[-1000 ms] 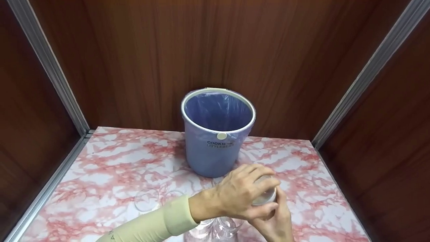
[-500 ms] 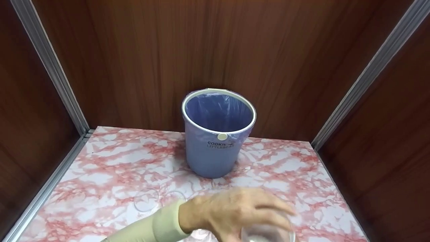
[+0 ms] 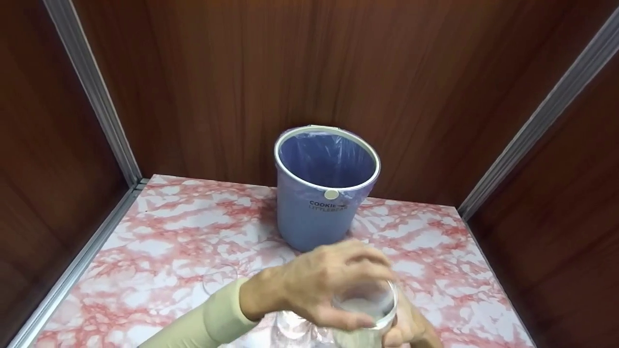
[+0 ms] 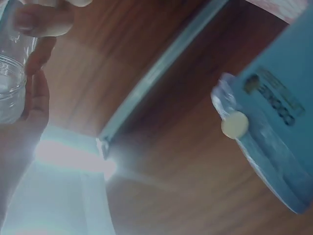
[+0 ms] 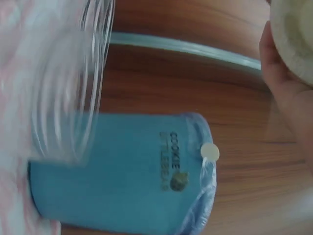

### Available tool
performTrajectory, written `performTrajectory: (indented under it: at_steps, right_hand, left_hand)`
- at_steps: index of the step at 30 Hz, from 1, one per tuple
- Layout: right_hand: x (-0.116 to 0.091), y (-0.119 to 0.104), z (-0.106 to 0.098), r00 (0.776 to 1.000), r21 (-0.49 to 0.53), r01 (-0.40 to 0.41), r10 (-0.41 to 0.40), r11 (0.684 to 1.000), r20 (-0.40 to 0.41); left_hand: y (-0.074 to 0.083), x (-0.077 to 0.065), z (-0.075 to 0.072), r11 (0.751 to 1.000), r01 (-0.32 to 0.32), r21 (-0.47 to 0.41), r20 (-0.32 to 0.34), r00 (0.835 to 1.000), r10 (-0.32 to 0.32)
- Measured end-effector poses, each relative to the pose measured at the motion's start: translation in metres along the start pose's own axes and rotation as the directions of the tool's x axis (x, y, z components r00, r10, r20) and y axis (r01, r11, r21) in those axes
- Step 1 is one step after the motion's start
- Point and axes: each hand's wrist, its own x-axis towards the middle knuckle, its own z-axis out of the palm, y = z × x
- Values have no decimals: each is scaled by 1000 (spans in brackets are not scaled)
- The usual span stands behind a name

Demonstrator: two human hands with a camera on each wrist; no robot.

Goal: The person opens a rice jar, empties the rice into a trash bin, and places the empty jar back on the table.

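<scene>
A clear jar (image 3: 363, 302) with pale contents is held between both hands near the front of the table. My left hand (image 3: 321, 280) grips its upper end from above, thumb on the near side and curled fingers over the far side. From the right, my right hand (image 3: 411, 321) grips the jar's side, partly hidden behind it. The jar's ribbed neck and clear wall (image 4: 11, 90) show at the left edge of the left wrist view. In the right wrist view its pale, round end (image 5: 296, 32) appears at the upper right, fingers against it.
Clear empty jars (image 3: 292, 326) stand under and beside my left forearm. A faint, clear round disc (image 3: 220, 279) lies on the table to their left. A blue lined bin (image 3: 314, 224) stands behind the hands, with wooden panels around the table.
Both hands dipped with the jar toward the bottom edge, then came back up. The jar now sits lower and farther left than a second ago, its rim showing more.
</scene>
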Motion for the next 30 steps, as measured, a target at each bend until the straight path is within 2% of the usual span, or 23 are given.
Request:
performTrajectory:
  at_steps: [1, 3, 6, 8, 10, 11, 13, 15, 17, 18, 20, 24, 26, 28, 30]
  right_hand:
    - [-2, -2, -1, 998, 27, -39, 41, 999, -43]
    - [-3, -4, -11, 995, 25, -76, 78, 997, -55]
    - [-9, 1, -32, 994, -22, -98, 97, 995, -55]
    - [2, -8, -43, 993, -64, -102, 98, 993, -66]
    - [11, -18, -53, 985, -133, -144, 129, 981, -118]
    - [15, -24, -58, 974, -183, -190, 162, 965, -159]
    - [18, -32, -69, 935, -264, -309, 242, 914, -258]
    - [19, -34, -82, 875, -322, -449, 339, 834, -345]
    - [21, -30, -97, 825, -389, -547, 398, 742, -401]
    - [21, -26, -105, 811, -425, -574, 413, 700, -415]
    - [23, -17, -121, 800, -511, -598, 424, 617, -424]
    - [31, -3, -148, 804, -647, -593, 395, 479, -444]
    - [35, 2, -157, 805, -670, -590, 393, 450, -445]
    - [41, 7, -164, 811, -682, -579, 398, 447, -428]
    - [48, 12, -170, 825, -710, -553, 405, 436, -394]
  left_hand:
    - [-3, -2, -3, 1000, 8, 9, -18, 1000, -8]
    - [-9, -6, -10, 999, 33, 20, -66, 997, -32]
    - [-20, -16, -19, 994, 106, 10, -135, 985, -103]
    - [-27, -27, -23, 983, 186, -7, -160, 970, -185]
    - [-34, -39, -25, 961, 275, -15, -162, 948, -274]
    - [-38, -46, -25, 947, 320, -10, -155, 935, -317]
    - [-46, -61, -26, 917, 399, 21, -138, 909, -393]
    - [-54, -75, -27, 882, 466, 64, -125, 881, -456]
    - [-63, -90, -29, 836, 538, 104, -123, 842, -526]
    - [-68, -98, -29, 810, 573, 121, -124, 819, -560]
    - [-77, -113, -31, 756, 637, 150, -135, 771, -623]
    - [-92, -146, -31, 633, 738, 233, -125, 669, -733]
    - [-94, -165, -30, 577, 766, 285, -91, 620, -779]
    - [-92, -185, -31, 525, 786, 327, -52, 569, -821]
    - [-89, -204, -34, 466, 813, 350, -23, 505, -863]
